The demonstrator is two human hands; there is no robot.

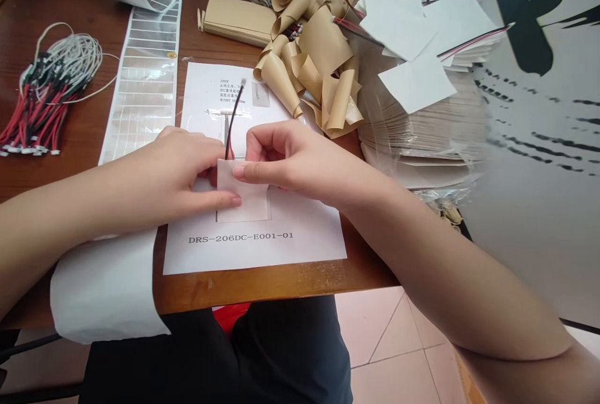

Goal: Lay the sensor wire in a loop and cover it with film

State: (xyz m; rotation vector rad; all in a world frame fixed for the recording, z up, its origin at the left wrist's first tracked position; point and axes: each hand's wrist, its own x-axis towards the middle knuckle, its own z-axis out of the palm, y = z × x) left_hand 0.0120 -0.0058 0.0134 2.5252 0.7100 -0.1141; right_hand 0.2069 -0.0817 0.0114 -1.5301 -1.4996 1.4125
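A small white rectangular sheet (250, 201) with red and black wires (230, 126) rising from its top edge lies on a printed paper (300, 235) in front of me. My left hand (192, 172) grips the sheet at its left side, thumb across the front and fingers partly hidden behind the upper left corner. With curled fingers and the thumb pressed at its top edge, my right hand (281, 157) pinches the same sheet. The wires run up between my hands to a small pale connector (243, 82).
A label strip (150, 54) runs along my left, near bundled wires (60, 85). Curled brown paper pieces (323, 47) and a flat brown stack (239, 16) lie behind the paper. At right stands a tall stack (422, 135) topped with white sheets (417, 82). The table edge (281, 285) is close.
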